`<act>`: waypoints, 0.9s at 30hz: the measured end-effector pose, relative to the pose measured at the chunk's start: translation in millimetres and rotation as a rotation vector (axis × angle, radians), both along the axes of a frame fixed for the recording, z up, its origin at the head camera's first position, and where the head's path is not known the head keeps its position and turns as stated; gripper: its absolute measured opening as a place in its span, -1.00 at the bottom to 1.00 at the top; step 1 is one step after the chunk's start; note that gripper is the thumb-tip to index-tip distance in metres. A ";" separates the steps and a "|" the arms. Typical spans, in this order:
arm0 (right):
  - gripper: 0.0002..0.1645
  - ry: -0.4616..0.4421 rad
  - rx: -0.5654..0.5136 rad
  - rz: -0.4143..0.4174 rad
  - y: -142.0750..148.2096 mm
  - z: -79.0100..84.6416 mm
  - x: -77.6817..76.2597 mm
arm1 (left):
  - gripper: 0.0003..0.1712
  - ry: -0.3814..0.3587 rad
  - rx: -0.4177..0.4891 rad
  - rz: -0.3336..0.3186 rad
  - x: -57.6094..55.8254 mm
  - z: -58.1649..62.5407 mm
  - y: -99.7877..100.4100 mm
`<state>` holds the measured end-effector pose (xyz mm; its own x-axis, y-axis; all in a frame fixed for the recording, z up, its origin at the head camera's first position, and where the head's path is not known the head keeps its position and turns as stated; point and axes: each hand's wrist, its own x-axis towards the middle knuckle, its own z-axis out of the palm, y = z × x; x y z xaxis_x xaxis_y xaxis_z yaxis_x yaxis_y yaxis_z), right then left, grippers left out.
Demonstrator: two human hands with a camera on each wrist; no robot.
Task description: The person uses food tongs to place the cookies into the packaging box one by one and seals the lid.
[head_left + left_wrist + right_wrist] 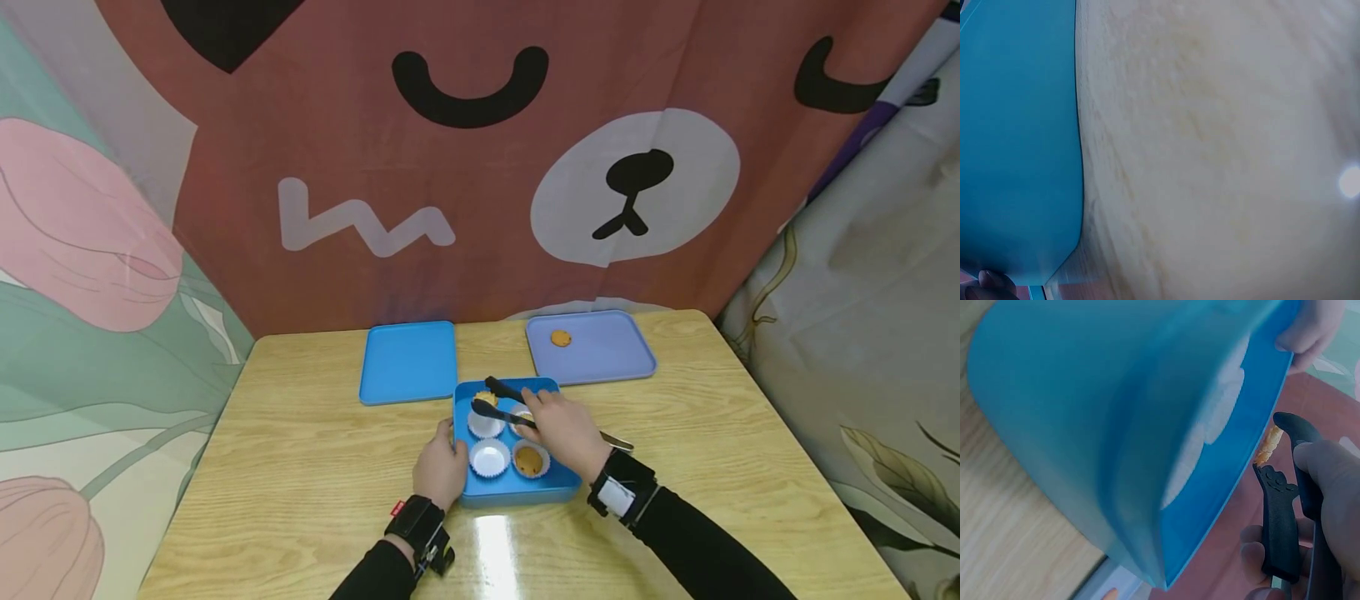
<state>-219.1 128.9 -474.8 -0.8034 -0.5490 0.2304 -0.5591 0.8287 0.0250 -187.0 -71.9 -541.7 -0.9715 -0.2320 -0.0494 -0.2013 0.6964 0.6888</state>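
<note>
My right hand point(564, 427) grips black-tipped tongs point(504, 414) over a blue box point(517, 496). A cookie point(1269, 446) sits between the tong tips, edge-on in the right wrist view. Inside the box are several white paper cups point(490, 458). The near right cup holds a round brown cookie point(528, 461); the tongs and fingers partly cover the far right cup. My left hand point(440, 469) holds the box at its left side, with fingertips at the rim in the right wrist view. Mostly the box's outer wall point(1016, 137) shows in the left wrist view.
Behind the box to the left lies a flat blue tray point(408, 364). A purple tray point(592, 348) at the back right bears one cookie point(560, 337). All stand on a wooden table point(315, 467), with a printed cloth point(480, 167) hanging along its back edge.
</note>
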 end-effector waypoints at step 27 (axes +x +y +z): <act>-0.23 -0.089 0.026 0.017 -0.4 -17.9 6.3 | -0.52 0.035 0.000 0.001 0.6 0.1 -0.8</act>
